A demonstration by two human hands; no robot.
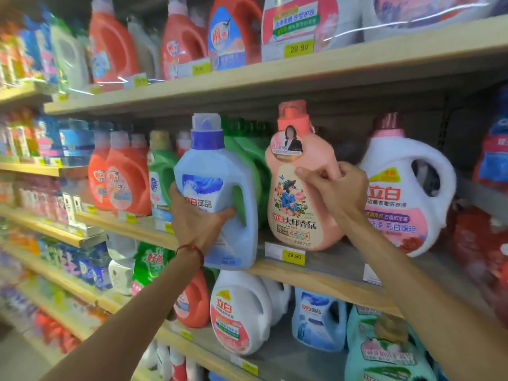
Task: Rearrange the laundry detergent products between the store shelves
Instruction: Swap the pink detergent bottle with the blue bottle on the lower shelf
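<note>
A light blue detergent jug (217,171) with a blue cap stands at the front edge of the middle shelf (324,273). My left hand (198,215) is wrapped around its lower left side, thumb at the handle gap. Just to its right stands a peach-pink bottle (297,204) with a floral label and a red cap. My right hand (338,188) grips that bottle's right shoulder, fingers pinched on its upper edge. Both bottles are upright and appear to rest on the shelf.
Green jugs (255,158) stand behind the blue one. A white handled jug (404,193) sits close to the right of my right hand. Orange jugs (123,182) fill the left. Shelves above (247,81) and below (220,350) are packed with bottles.
</note>
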